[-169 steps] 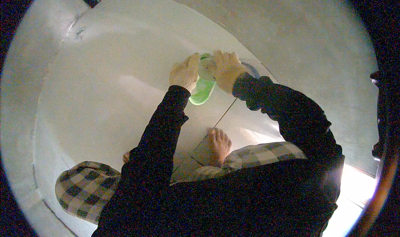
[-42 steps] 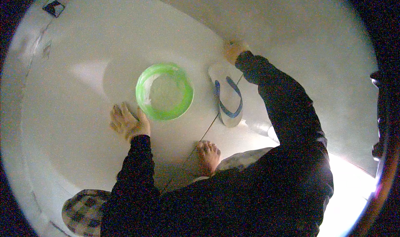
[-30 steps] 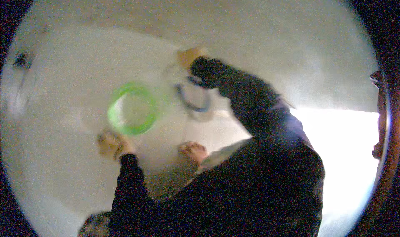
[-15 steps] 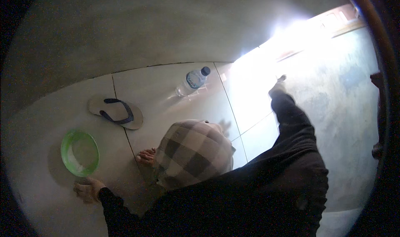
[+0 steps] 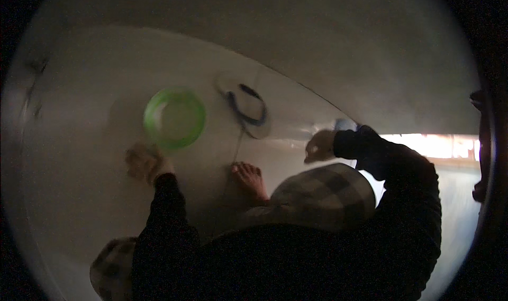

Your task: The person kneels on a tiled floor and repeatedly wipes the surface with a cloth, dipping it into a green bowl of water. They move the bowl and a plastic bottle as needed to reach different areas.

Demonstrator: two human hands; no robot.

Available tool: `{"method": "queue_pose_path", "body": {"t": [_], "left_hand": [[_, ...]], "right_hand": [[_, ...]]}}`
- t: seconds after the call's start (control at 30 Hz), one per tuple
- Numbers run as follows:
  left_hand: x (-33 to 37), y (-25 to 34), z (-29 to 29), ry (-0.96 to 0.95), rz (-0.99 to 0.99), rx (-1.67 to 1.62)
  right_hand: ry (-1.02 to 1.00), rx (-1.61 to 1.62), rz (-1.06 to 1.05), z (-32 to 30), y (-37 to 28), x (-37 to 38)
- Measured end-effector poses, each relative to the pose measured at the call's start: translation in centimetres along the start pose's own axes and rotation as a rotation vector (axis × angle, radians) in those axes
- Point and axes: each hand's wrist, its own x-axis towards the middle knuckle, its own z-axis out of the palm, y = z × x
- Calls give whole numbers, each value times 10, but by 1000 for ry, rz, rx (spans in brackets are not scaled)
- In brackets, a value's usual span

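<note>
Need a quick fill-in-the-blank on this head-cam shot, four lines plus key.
1. The bowl beside the left hand is ____ in colour.
2. In the picture, the flip-flop lies to the ____ of the bowl.
3. The foot has its toes uncovered: it is ____.
4. Of the bowl and the flip-flop, the one nearer the right hand is the ____.

Missing words: green; right; bare; flip-flop.

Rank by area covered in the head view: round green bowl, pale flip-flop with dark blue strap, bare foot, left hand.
1. Round green bowl
2. Pale flip-flop with dark blue strap
Unranked below these: left hand and bare foot, too alike.
</note>
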Motion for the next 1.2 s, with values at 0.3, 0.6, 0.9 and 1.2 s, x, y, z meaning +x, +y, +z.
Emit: {"method": "queue_pose_path", "body": {"t": [0.3, 0.6, 0.9, 1.2], "left_hand": [[16, 7, -87, -59, 22, -263], [14, 3, -54, 162, 44, -346], [12, 0, -32, 185, 6, -362], [33, -20, -13, 278, -3, -354]], "right_hand": [[967, 145, 51, -148, -119, 101], [1070, 146, -5, -128, -100, 137], [1373, -263, 177, -137, -100, 169], [1299, -83, 26, -289, -188, 220]]}}
